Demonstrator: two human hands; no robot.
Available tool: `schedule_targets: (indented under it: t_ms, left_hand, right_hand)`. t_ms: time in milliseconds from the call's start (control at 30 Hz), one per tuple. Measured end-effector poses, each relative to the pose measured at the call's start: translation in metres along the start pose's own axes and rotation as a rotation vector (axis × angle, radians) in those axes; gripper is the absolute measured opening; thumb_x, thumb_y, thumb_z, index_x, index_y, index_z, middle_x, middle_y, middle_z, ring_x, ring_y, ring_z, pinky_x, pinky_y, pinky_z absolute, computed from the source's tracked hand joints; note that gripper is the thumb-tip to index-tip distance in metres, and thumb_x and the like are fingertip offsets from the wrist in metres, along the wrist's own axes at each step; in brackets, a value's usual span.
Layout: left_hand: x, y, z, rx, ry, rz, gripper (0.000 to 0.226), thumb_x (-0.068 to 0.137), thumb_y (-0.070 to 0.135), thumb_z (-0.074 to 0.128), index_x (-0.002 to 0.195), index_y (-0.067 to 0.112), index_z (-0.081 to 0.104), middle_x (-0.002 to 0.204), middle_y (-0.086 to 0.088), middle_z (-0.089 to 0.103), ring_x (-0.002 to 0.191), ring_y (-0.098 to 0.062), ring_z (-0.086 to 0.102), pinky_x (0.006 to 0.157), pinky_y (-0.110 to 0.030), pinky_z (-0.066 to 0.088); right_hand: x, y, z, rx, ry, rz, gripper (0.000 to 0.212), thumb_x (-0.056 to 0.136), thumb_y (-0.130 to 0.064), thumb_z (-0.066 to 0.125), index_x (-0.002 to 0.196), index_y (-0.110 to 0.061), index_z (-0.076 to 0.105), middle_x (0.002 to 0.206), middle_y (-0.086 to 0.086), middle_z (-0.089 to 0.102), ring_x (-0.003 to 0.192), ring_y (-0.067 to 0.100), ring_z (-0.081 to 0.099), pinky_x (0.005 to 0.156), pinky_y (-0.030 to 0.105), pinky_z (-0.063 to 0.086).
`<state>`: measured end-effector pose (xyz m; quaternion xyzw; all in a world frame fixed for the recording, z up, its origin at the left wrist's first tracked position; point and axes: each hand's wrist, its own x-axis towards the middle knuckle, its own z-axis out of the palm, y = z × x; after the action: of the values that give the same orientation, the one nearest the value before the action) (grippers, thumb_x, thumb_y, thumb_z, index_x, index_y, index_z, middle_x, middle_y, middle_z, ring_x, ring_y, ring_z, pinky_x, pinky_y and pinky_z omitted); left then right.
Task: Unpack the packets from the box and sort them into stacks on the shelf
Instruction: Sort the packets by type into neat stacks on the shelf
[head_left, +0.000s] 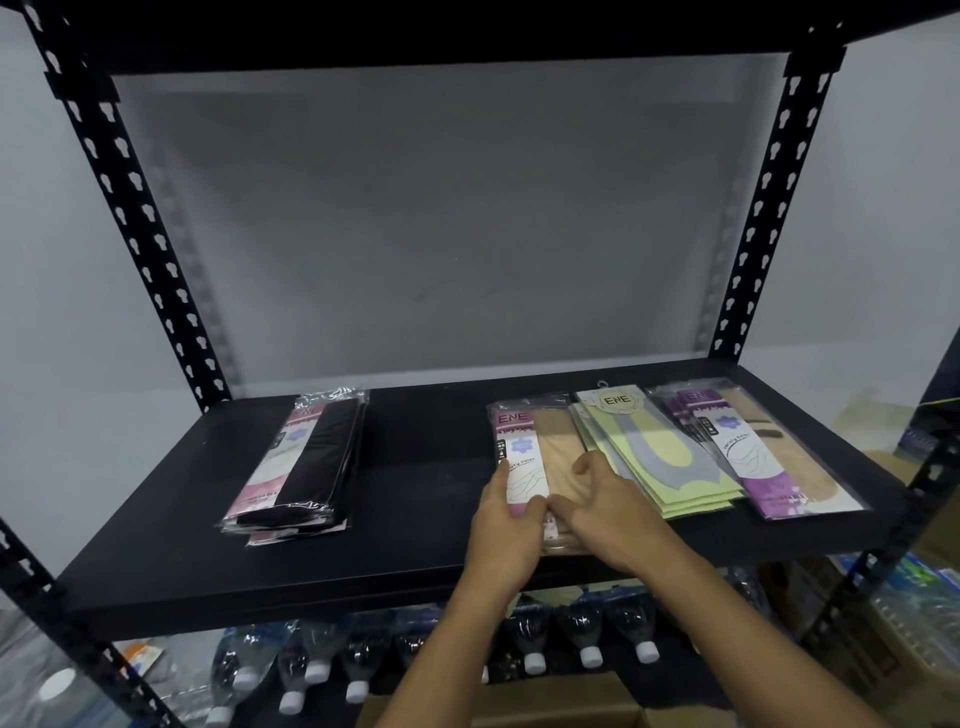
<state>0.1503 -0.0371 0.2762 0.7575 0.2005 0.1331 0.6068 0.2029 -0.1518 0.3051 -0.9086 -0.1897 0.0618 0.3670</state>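
I am looking down at a black shelf (415, 545) with four stacks of packets on it. Both of my hands are on the stack of beige packets with pink labels (524, 447), which lies right of the shelf's middle, its near end at the front edge. My left hand (506, 525) grips the near left corner of that stack, thumb on top of the white and pink label and fingers curled under the edge. My right hand (615, 512) rests on the near right part of the same stack with fingers loosely curled and pressing down on the top packet; I cannot tell whether it grips anything. Just right of it, touching or overlapping, lies a stack of pale green packets with grey foot shapes (660, 452), and further right a stack of purple-labelled packets (753, 452). Well apart on the left lies a stack of black packets with pink labels (306, 462), slightly fanned at the near end. Below the shelf a row of capped bottles (535, 644) lies on its side, and a cardboard box (519, 704) shows at the near edge.
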Motion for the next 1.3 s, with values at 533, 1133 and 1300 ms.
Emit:
schedule_targets:
  t_ms: [533, 1133, 1300]
  left_hand:
    - [-0.004, 0.002, 0.005, -0.02, 0.016, 0.018, 0.059, 0.098, 0.016, 0.047, 0.151, 0.027, 0.021, 0.106, 0.017, 0.06, 0.088, 0.002, 0.059, 0.069, -0.01, 0.045]
    - [0.018, -0.015, -0.049, 0.027, 0.151, 0.027, 0.045, 0.093, 0.013, 0.05, 0.138, 0.019, 0.05, 0.09, 0.005, 0.071, 0.076, -0.01, 0.066, 0.065, -0.02, 0.048]
    - [0.025, -0.017, -0.066, 0.054, 0.181, 0.027, 0.047, 0.093, 0.015, 0.05, 0.139, 0.021, 0.048, 0.1, 0.002, 0.072, 0.086, -0.015, 0.069, 0.077, -0.03, 0.055]
  right_hand:
    - [-0.002, 0.009, 0.007, 0.158, 0.056, -0.056, 0.038, 0.087, -0.038, 0.06, 0.118, -0.023, 0.043, 0.097, 0.001, 0.056, 0.063, 0.003, 0.047, 0.053, 0.018, 0.031]
    - [0.015, -0.031, 0.048, 0.127, 0.032, -0.083, 0.049, 0.088, -0.041, 0.058, 0.128, -0.019, 0.042, 0.118, 0.007, 0.057, 0.083, 0.018, 0.058, 0.056, 0.02, 0.036]
    - [0.021, -0.043, 0.061, 0.174, 0.02, -0.109, 0.049, 0.089, -0.039, 0.058, 0.13, -0.017, 0.042, 0.12, 0.008, 0.056, 0.086, 0.017, 0.059, 0.059, 0.02, 0.038]
